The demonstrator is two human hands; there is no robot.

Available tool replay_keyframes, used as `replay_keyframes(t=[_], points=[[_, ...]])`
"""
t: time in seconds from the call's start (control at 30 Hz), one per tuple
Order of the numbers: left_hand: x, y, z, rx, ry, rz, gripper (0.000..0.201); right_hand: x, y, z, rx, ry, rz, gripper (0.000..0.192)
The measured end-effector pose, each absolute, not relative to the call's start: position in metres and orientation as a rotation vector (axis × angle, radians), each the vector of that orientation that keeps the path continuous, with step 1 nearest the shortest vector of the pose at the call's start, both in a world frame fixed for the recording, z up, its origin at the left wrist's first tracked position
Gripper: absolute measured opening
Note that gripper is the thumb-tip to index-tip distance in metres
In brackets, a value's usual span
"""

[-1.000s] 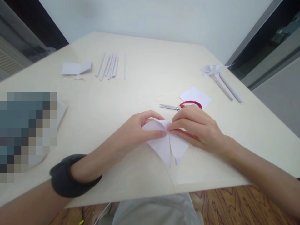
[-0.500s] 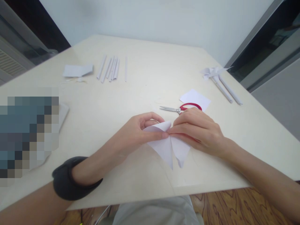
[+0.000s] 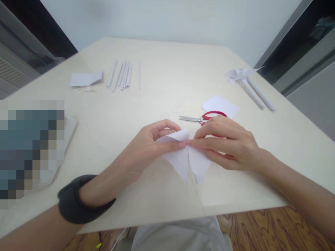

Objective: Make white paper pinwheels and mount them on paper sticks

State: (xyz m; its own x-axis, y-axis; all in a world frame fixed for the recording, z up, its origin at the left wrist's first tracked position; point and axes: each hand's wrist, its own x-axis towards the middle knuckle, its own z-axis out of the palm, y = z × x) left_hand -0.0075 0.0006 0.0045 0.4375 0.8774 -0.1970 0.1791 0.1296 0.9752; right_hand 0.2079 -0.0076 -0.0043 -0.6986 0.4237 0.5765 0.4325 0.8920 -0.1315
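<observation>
- The cut white paper (image 3: 200, 164) is between both hands.
- The left hand (image 3: 148, 144) pinches its left side.
- The right hand (image 3: 234, 143) pinches near its middle.

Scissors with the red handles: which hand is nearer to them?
Right: the right hand partly covers the handles of the scissors in view. The left hand, pinching the white paper, is on the person's side of the blades, apart from them.

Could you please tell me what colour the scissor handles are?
The scissor handles are red, showing best in the head view.
</observation>
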Motion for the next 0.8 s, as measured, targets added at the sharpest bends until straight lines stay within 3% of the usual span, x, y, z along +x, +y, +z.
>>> replay_keyframes(t=[0.17,0.47,0.8], points=[[-0.008,0.002,0.003,1.327,1.004,0.722,0.014,0.206,-0.01,0.001,-0.673,-2.322,0.235,0.023],[-0.003,-0.002,0.003,1.655,1.066,0.727,0.009,0.193,-0.009,0.0,-1.056,-2.194,0.557,0.008],[-0.003,-0.002,-0.001,1.663,1.012,0.716,0.006,0.192,-0.008,-0.002,-1.066,-2.201,0.605,0.004]])
